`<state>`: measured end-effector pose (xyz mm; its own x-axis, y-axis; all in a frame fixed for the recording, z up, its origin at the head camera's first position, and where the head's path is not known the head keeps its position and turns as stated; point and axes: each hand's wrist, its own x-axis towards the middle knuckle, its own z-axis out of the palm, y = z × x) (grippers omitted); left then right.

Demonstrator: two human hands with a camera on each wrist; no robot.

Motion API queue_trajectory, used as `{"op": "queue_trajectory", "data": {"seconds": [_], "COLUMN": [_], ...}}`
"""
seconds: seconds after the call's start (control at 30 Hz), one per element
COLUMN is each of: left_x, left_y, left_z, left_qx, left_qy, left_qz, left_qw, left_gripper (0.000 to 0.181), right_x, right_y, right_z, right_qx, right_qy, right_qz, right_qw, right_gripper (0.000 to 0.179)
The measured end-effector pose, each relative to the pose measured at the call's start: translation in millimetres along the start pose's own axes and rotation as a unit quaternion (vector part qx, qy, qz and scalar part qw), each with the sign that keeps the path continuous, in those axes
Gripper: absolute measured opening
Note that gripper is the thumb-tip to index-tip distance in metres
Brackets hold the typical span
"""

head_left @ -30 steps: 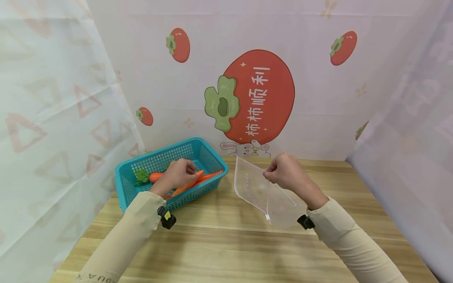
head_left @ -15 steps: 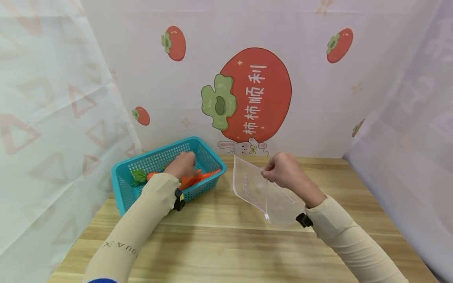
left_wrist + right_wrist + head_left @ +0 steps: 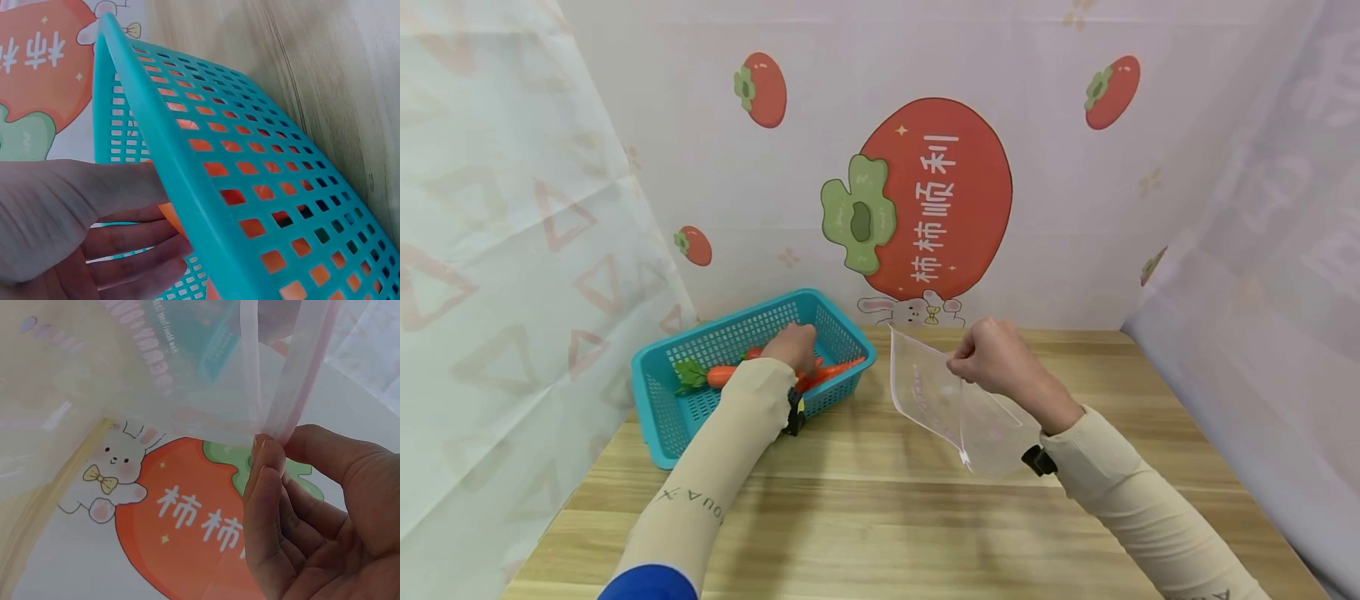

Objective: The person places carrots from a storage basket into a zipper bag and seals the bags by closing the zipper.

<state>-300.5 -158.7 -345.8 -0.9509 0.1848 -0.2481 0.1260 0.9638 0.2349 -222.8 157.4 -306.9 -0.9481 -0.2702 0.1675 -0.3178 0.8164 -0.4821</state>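
My left hand reaches into the blue-green plastic basket, over its carrots. In the left wrist view, the thumb and fingers of my left hand lie on either side of an orange carrot; the basket wall hides the thumb tip, so the grip is unclear. One carrot with green leaves lies left of that hand, and more carrots show to its right. My right hand pinches the top edge of a clear zip bag, which hangs tilted and has a white slider.
Pale fabric walls with printed persimmons and a rabbit enclose the wooden table at the back and sides. The basket stands at the table's back left.
My left hand has moved to the right and down among the carrots in the basket. My right hand keeps holding the bag in about the same place. The view has shifted slightly.
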Motion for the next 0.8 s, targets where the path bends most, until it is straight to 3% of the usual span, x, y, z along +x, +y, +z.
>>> {"op": "queue_trajectory", "data": {"seconds": [0.23,0.47,0.8], "left_x": [1.1,-2.3,-14.0], "left_y": [-0.6,-0.8,1.5], "left_z": [0.8,1.2,-20.4], "left_qx": [-0.003,0.002,0.031], "left_qy": [-0.023,-0.019,0.002], "left_qz": [-0.004,0.001,0.007], "left_qw": [0.9997,0.9998,0.9995], "left_gripper": [0.043,0.031,0.023], "right_x": [-0.4,0.7,3.1], "right_y": [-3,-4,-4], "right_z": [-3,-1,-2], "right_qx": [0.003,0.004,0.001], "right_qy": [-0.009,-0.02,-0.022], "right_qz": [0.007,0.01,0.0], "right_qw": [0.9999,0.9997,0.9998], "right_gripper": [0.028,0.027,0.026]}}
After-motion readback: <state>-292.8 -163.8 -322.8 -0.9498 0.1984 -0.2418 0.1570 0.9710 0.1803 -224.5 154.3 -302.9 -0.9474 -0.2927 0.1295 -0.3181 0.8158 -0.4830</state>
